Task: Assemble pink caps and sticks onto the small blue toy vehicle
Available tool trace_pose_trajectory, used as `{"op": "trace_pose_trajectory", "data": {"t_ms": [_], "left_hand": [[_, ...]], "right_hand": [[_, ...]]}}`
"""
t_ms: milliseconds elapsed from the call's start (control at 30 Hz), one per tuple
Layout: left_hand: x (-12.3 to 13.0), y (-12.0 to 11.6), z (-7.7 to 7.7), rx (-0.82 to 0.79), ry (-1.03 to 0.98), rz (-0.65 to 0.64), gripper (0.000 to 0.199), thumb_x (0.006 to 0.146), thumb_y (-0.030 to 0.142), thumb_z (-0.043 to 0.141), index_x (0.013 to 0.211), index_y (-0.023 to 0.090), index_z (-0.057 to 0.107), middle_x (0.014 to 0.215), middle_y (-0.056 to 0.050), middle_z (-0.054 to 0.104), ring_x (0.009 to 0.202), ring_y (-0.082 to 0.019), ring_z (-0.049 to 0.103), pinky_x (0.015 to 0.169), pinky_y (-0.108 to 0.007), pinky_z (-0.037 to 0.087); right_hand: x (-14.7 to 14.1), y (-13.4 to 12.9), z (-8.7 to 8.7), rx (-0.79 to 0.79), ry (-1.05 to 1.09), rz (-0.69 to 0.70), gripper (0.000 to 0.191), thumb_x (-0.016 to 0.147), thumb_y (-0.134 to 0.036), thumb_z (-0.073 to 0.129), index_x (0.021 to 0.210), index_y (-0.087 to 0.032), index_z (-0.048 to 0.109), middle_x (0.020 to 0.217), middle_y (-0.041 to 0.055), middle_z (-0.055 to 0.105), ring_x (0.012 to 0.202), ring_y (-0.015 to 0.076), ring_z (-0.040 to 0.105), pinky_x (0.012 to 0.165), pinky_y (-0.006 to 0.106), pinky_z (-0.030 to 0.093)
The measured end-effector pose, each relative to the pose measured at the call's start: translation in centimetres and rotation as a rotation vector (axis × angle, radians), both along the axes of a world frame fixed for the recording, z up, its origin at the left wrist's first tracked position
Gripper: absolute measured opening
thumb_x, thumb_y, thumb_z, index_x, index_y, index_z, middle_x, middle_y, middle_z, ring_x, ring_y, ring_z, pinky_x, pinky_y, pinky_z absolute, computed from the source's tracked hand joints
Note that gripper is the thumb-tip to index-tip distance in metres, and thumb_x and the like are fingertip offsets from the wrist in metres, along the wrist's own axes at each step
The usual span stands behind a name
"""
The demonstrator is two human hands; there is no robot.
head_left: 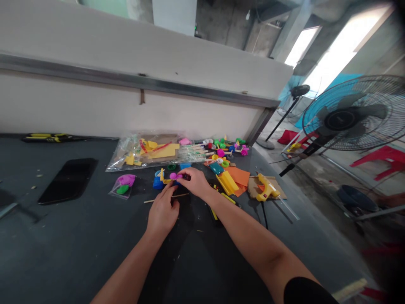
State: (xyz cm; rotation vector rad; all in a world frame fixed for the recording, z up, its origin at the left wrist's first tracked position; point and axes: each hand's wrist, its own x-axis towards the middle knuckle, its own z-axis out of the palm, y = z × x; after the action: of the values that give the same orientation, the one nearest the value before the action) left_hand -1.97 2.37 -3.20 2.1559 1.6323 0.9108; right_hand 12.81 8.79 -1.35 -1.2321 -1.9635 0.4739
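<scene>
My right hand (193, 182) pinches a small purple piece (173, 175) between thumb and fingertips, above the dark table. My left hand (163, 211) is just left of and below it, its fingertips at a yellow piece (166, 180) beside the purple one. A blue piece (157, 183) touches the yellow part on its left. Under my left fingers lies a thin wooden stick (150, 201). Whether my left fingertips grip the yellow piece is too small to make out for certain, but they are pressed together against it.
Left on the dark table (104, 249) lie a black phone (68, 180) and bagged purple and green clay (125, 183). Behind my hands is a plastic bag (158, 153) of yellow pieces. At the right are orange sheets (238, 177), a yellow glue gun (267, 190) and a fan (343, 118).
</scene>
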Motion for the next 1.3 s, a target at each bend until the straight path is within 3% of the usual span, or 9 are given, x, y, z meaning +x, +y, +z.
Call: {"op": "trace_pose_trajectory", "data": {"t_ms": [267,433,800,1067,1300], "left_hand": [[-0.07,0.06,-0.19,-0.007,0.009,0.000,0.041,0.076,0.011,0.043,0.115,0.017,0.056,0.135,-0.011,0.050,0.123,-0.024,0.047,0.102,-0.040,0.039],[-0.03,-0.04,0.02,-0.031,0.000,0.015,0.042,0.076,0.011,0.044,0.115,0.017,0.056,0.135,-0.010,0.050,0.122,-0.024,0.048,0.101,-0.040,0.040],[0.03,-0.17,0.29,-0.051,0.010,0.018,0.042,0.077,0.012,0.043,0.116,0.017,0.056,0.136,-0.008,0.049,0.122,-0.024,0.048,0.101,-0.039,0.040],[0.07,-0.20,0.30,-0.053,0.011,0.026,0.042,0.077,0.012,0.042,0.117,0.014,0.056,0.135,-0.010,0.050,0.122,-0.024,0.047,0.102,-0.038,0.039],[0.00,-0.14,0.10,-0.034,0.000,0.020,0.042,0.076,0.011,0.043,0.116,0.014,0.056,0.133,-0.011,0.051,0.122,-0.024,0.047,0.102,-0.039,0.039]], "right_hand": [[0.26,-0.41,0.22,0.007,0.046,0.001,0.023,0.075,-0.031,0.066,0.097,-0.024,0.065,0.090,0.0001,0.066,0.073,0.0129,0.058,0.068,0.023,0.044],[0.19,-0.42,0.12,0.019,0.090,0.000,0.018,0.080,-0.036,0.061,0.091,-0.023,0.067,0.086,0.0000,0.066,0.072,0.0124,0.057,0.069,0.023,0.045],[0.00,-0.29,0.05,0.018,0.048,-0.015,0.014,0.081,-0.032,0.060,0.088,-0.022,0.067,0.081,-0.0005,0.065,0.071,0.0122,0.057,0.068,0.023,0.044],[0.12,-0.58,0.07,0.027,0.082,-0.015,0.024,0.077,-0.031,0.063,0.099,-0.022,0.063,0.093,0.0003,0.064,0.070,0.0113,0.056,0.071,0.023,0.046],[0.15,-0.54,-0.05,0.027,0.073,-0.023,0.021,0.077,-0.031,0.061,0.096,-0.021,0.064,0.092,0.0017,0.064,0.075,0.0129,0.058,0.072,0.025,0.047]]}}
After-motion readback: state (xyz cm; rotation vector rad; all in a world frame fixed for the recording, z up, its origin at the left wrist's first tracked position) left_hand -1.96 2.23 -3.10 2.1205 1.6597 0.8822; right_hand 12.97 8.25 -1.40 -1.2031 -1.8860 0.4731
